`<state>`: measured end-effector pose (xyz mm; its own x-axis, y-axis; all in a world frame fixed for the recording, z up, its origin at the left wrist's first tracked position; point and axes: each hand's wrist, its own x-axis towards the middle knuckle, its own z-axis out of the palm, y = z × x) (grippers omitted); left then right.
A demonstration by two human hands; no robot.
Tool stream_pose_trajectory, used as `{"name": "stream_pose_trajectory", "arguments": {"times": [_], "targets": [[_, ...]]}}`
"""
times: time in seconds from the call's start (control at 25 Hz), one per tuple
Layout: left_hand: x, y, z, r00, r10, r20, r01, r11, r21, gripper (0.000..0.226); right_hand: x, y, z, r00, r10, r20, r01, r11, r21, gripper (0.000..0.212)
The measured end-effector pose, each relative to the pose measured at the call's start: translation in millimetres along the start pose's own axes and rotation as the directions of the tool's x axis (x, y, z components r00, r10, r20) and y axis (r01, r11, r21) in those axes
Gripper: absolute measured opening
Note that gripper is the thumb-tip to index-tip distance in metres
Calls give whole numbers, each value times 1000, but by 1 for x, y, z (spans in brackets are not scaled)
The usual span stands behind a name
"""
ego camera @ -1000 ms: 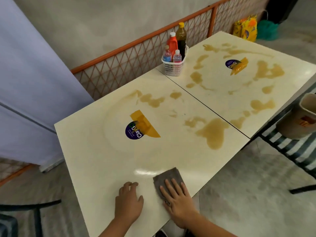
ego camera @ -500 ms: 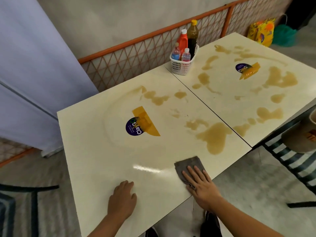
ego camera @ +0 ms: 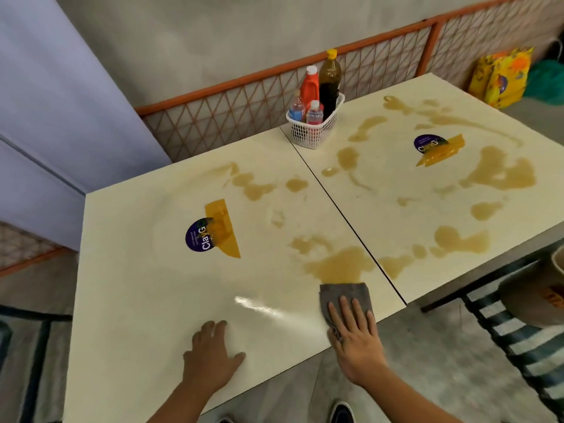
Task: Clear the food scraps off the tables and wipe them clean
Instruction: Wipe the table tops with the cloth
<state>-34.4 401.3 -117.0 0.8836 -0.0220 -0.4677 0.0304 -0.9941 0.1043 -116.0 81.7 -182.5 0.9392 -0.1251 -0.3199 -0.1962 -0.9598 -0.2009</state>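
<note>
As the wiping stood: right hand (ego camera: 355, 337) pressed flat on the cloth (ego camera: 343, 293) at the counter's (ego camera: 137, 300) front edge, touching a brown spill (ego camera: 338, 264).
Left hand (ego camera: 210, 355): released, flat on counter.
Undone: most spills here and on the far counter (ego camera: 381, 190).

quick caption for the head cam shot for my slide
Right hand presses a grey cloth at the edge of a brown spill on the near table; left hand rests nearby.

Basket (ego camera: 314, 129) (bottles (ego camera: 329, 83) inside) behind, astride both tables (ego camera: 152, 285).
</note>
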Motion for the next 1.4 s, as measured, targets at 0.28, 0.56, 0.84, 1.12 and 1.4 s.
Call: {"name": "stream_pose_trajectory", "arguments": {"times": [0.28, 0.56, 0.84, 1.12, 1.4], "targets": [[8, 56, 8, 988, -94, 119, 104, 991, -82, 143, -3, 23, -8, 938, -346, 14, 346, 934, -86, 56], [10, 58, 13, 987, -96, 128, 106, 992, -74, 146, 64, 95, -47, 991, -132, 28, 133, 989, -56, 71], [10, 56, 13, 987, -85, 138, 94, 993, -64, 144, 99, 0, -45, 976, -209, 55, 210, 978, -15, 63], [8, 56, 11, 988, -78, 130, 88, 994, -66, 146, 9, 34, -16, 853, -519, 43, 521, 847, -103, 57], [4, 58, 10, 988, -78, 132, 89, 992, -87, 144, 102, 75, -54, 970, -228, 79, 225, 973, 39, 61]]}}
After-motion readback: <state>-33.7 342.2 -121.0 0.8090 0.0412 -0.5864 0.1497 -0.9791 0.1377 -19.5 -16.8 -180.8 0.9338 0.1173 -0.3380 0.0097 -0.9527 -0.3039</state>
